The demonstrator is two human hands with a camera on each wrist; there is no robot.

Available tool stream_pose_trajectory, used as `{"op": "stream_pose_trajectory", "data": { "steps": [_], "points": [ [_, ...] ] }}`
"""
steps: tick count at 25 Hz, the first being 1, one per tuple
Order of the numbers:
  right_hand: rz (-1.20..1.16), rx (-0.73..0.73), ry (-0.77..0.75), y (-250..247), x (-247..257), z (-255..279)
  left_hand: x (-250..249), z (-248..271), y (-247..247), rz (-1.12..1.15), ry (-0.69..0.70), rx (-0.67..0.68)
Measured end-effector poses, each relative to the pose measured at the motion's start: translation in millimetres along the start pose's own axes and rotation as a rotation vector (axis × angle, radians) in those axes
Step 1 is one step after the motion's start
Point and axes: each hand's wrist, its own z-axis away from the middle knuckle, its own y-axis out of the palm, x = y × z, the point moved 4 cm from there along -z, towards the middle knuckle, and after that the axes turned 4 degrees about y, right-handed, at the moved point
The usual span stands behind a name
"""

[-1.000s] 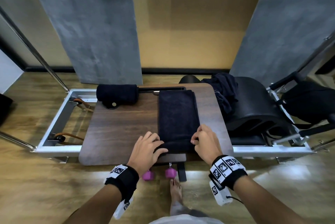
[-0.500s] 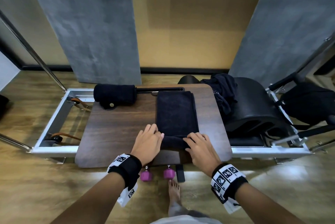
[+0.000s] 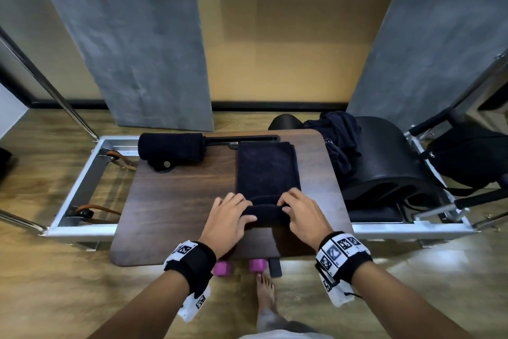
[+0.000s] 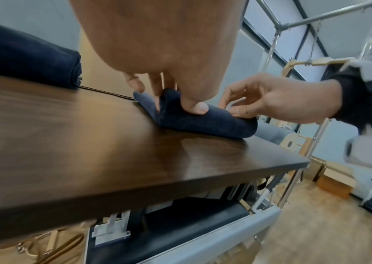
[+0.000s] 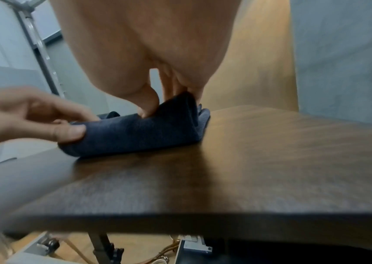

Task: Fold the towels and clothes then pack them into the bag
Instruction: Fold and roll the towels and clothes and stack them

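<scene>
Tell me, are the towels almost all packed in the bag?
Not yet. One rolled towel already lies finished at the table's far edge. The left hand and right hand are rolling the second towel from its near end. The dark clothes are still heaped unfolded, and nothing has gone into the black bag.

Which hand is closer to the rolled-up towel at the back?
Left. The left hand grips the flat towel's near end, on the side toward the rolled towel. The right hand grips the other corner, farther away.
</scene>
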Motion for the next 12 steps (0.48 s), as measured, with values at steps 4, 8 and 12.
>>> {"op": "stream_pose_trajectory", "data": {
  "steps": [4,8,12],
  "points": [
    [0.162,-0.069,-0.127,2,6,9,3,-18,1,-0.046,-0.084,0.017],
    [0.214,0.037,-0.145,5,8,-3,9,-27,-2,-0.097,-0.116,0.029],
    [0.030,0.057,-0.042,1,3,-16,10,-27,-11,0.038,-0.074,-0.067]
  ]
}}
